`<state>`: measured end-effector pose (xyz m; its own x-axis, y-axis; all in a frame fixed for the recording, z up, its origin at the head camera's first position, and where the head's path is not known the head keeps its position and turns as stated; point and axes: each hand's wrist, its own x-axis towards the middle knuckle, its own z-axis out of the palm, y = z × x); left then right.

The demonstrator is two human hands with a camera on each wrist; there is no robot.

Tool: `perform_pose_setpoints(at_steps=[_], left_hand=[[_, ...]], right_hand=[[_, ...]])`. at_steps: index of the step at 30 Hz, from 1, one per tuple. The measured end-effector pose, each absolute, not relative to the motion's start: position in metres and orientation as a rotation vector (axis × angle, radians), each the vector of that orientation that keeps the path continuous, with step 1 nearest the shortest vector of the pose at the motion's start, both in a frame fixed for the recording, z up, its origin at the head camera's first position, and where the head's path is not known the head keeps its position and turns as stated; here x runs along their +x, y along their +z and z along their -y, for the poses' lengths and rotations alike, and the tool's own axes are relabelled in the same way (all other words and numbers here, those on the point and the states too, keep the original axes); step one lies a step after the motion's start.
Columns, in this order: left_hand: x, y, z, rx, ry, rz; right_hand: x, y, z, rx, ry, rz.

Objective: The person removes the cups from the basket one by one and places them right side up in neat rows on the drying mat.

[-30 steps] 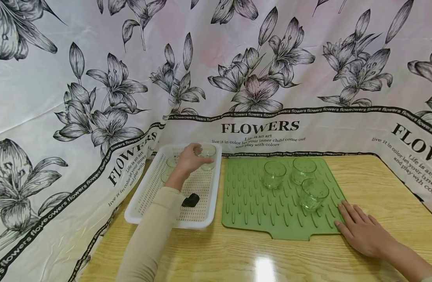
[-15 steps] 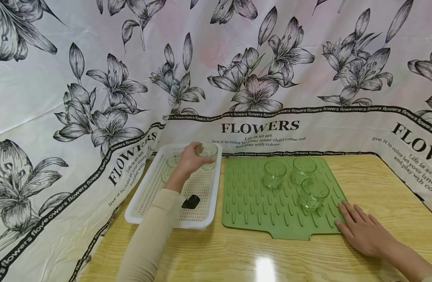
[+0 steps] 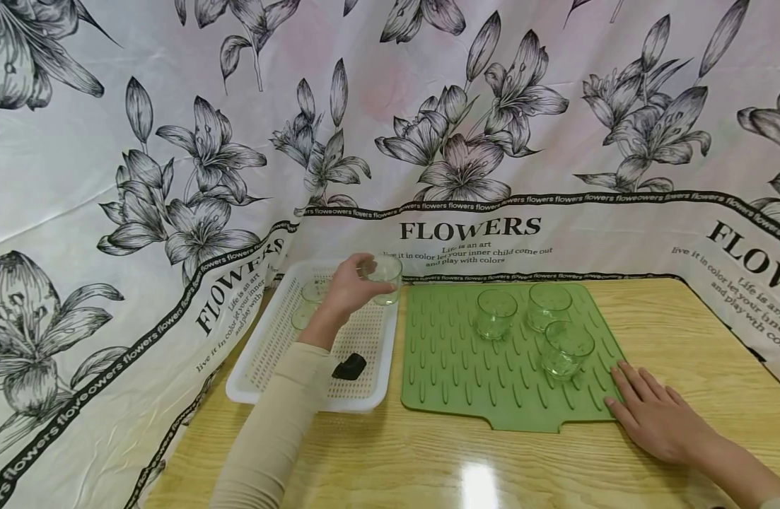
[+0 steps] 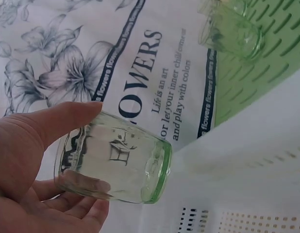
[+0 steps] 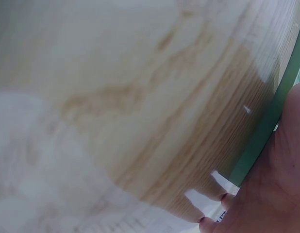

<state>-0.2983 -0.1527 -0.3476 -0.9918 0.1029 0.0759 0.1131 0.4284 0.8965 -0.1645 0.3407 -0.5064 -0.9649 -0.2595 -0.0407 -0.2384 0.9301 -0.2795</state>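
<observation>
My left hand point(image 3: 346, 290) grips a clear glass tumbler point(image 3: 387, 281) over the right rim of the white perforated basket point(image 3: 385, 378). In the left wrist view the thumb and fingers pinch the glass point(image 4: 116, 158) from both sides near its mouth; it lies tilted there, with its thick green-tinted base pointing right. My right hand point(image 3: 660, 417) rests palm down on the wooden table, fingertips at the right edge of the green ridged drying mat point(image 3: 447, 367). Three similar glasses stand on that mat: one left point(image 3: 495, 316), one behind point(image 3: 547, 309) and one in front point(image 3: 566, 351).
Inside the basket, another clear glass point(image 3: 305, 311) shows left of my forearm, partly hidden by it. A small black object point(image 3: 349, 367) lies on the basket floor. A flower-printed cloth point(image 3: 466, 247) hangs along the back and left side of the table point(image 3: 415, 459).
My left hand has raised the glass slightly and moved it right, from inside the basket to over its rim. The right hand and the glasses on the mat have stayed put.
</observation>
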Motion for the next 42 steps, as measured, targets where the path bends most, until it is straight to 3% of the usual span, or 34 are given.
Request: perform_pose_setpoints(at_steps=[42], left_hand=[[-0.272, -0.365, 0.084, -0.328, -1.793, 2.588]], right_hand=[[-0.164, -0.500, -0.337, -0.385, -0.365, -3.008]])
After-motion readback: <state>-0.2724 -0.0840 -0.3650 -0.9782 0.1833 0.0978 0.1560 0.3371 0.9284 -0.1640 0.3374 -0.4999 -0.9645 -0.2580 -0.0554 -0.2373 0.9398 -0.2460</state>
